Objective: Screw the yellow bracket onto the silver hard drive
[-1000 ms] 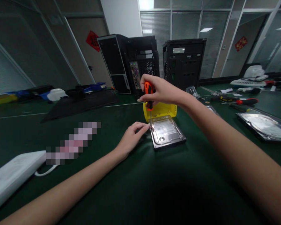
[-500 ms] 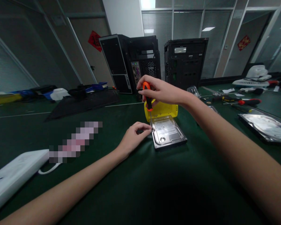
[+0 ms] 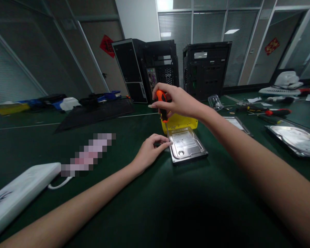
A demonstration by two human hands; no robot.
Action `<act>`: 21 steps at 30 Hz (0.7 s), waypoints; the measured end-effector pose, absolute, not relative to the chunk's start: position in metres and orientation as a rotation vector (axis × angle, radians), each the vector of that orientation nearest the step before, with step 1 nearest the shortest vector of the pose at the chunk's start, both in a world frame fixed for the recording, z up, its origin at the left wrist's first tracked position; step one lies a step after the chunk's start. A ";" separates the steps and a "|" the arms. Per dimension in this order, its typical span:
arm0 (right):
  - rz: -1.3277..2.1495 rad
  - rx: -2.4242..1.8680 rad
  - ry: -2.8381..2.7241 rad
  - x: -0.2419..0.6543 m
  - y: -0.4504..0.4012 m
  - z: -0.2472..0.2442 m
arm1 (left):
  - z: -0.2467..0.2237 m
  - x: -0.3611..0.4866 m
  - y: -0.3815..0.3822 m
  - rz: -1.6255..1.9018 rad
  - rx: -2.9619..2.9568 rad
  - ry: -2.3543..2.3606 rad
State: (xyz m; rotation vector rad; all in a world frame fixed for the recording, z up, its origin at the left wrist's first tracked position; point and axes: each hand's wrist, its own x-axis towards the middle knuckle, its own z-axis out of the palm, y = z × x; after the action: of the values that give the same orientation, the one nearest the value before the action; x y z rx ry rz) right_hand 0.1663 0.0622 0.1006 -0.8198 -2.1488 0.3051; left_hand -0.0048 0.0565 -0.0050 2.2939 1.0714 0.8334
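Observation:
My right hand [image 3: 179,100] is wrapped round the orange-and-black handle of a screwdriver [image 3: 161,95]. The screwdriver stands nearly upright, its shaft running down to the left edge of a silver hard drive [image 3: 188,146]. That drive lies flat on the dark green table. Thumb and index finger of my left hand [image 3: 147,153] are pinched together at the drive's left edge, beside the screwdriver's tip. Whether a screw sits between those fingertips is too small to tell. Directly behind the drive is a yellow plastic bin [image 3: 183,121], partly covered by my right hand.
Two black computer cases [image 3: 160,65] stand at the back. On the right lie another hard drive [image 3: 294,139], a red-and-black handled tool [image 3: 277,112] and a clear plastic piece [image 3: 215,102]. A white box [image 3: 23,193] occupies the left front, and a black mat [image 3: 95,115] lies farther back.
The view has shifted slightly, so everything sits a little farther right. My right hand's fingers have moved slightly on the screwdriver handle. The left hand keeps its pinch at the drive's edge.

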 end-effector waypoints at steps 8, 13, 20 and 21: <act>0.314 -0.815 -2.157 0.166 0.062 0.099 | -0.001 -0.003 0.052 0.823 2.349 1.107; 0.310 -0.807 -2.153 0.164 0.061 0.099 | -0.002 -0.003 0.051 0.822 2.366 1.092; 0.327 -0.808 -2.148 0.165 0.062 0.099 | -0.002 -0.004 0.052 0.820 2.296 1.102; 0.325 -0.810 -2.148 0.165 0.061 0.099 | -0.002 -0.004 0.052 0.823 2.274 1.098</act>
State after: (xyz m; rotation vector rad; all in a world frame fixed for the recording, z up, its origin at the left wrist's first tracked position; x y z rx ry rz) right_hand 0.1649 0.0615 0.0986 -0.8097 -2.1484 0.3249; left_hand -0.0045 0.0521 -0.0019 2.2738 1.0979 0.8230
